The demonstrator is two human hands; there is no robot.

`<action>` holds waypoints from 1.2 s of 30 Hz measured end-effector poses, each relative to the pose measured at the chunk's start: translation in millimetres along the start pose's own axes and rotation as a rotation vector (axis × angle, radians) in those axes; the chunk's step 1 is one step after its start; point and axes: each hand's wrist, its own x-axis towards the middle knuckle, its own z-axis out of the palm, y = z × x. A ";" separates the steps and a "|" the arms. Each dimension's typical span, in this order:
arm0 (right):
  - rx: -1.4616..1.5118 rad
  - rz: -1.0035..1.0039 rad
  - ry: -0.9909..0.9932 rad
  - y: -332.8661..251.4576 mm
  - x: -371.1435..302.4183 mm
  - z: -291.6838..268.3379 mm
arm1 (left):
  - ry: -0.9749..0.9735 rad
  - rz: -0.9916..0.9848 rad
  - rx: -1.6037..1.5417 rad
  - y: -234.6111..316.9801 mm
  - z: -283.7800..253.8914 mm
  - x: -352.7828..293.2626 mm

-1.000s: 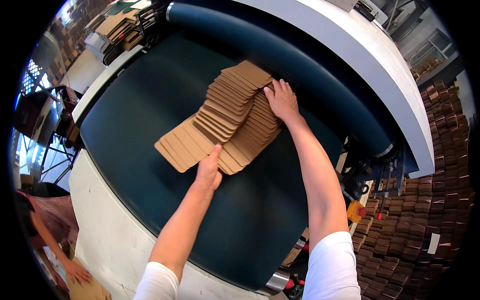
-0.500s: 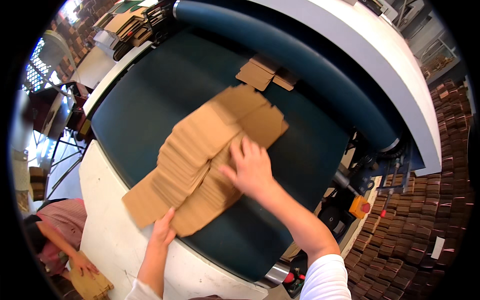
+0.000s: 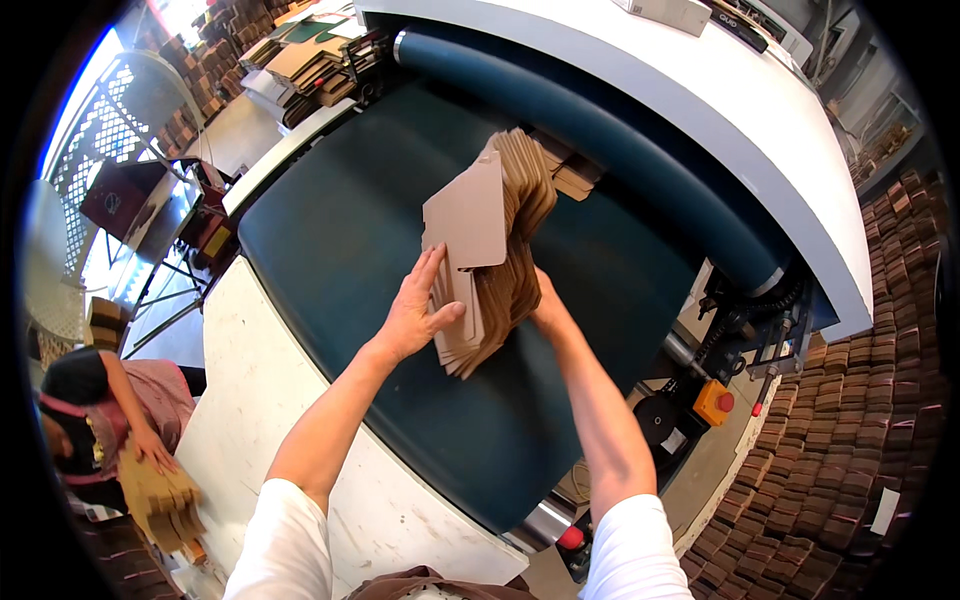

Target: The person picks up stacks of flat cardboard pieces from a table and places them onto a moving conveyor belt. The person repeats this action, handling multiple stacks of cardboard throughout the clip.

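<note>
Between my two hands a stack of flat brown cardboard cutouts stands tilted up on its edges over the dark green conveyor belt. Its sheets are fanned and slightly uneven. My left hand presses the stack's near left side, fingers lying along the front sheet and thumb out to the right. Around the right side of the same stack is my right hand, its fingertips hidden behind the sheets. A smaller group of cardboard pieces lies on the belt beside the roller, partly hidden by the stack.
A large green roller under a white curved machine cover spans the far side. An orange box with a red button sits at the right. A pale table borders the belt; at lower left another person's hand rests on cardboard.
The spread cardboard has been gathered and lifted up on edge. My left hand moved up and right onto its side; my right hand shifted from its top to its right side.
</note>
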 end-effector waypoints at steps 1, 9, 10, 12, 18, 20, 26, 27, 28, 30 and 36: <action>0.005 -0.051 -0.020 -1.2 -10.1 5.9 | -0.012 -0.031 -0.035 2.3 -1.1 -6.8; -0.439 -0.018 -0.108 -70.4 -118.1 113.9 | 0.033 -0.050 -0.139 45.2 -86.2 -152.4; -0.453 0.018 -0.161 -83.8 -134.5 132.9 | 0.032 -0.122 -0.163 55.7 -100.5 -178.4; -0.536 -0.017 -0.238 -95.1 -164.8 172.2 | 0.035 -0.202 -0.190 71.9 -126.2 -234.0; -0.432 0.248 -0.501 -114.4 -258.1 296.5 | 0.026 -0.432 -0.252 97.0 -200.3 -412.6; -0.464 0.277 -0.593 -100.1 -282.3 332.7 | 0.052 -0.527 -0.322 103.8 -213.4 -470.5; -0.537 0.697 -0.630 -3.0 -336.5 378.6 | -0.001 -0.834 -0.624 34.2 -163.3 -579.6; -0.584 0.697 -0.627 -4.0 -344.5 390.4 | 0.007 -0.818 -0.620 31.9 -161.6 -593.7; -0.572 0.691 -0.662 -7.9 -351.6 398.2 | 0.003 -0.808 -0.616 29.8 -161.3 -607.1; -0.585 0.674 -0.725 -18.4 -361.7 411.7 | 0.042 -0.754 -0.550 19.4 -163.1 -624.9; -0.693 0.615 -0.782 -28.5 -366.7 407.7 | -0.068 -0.664 -0.394 29.8 -192.6 -622.8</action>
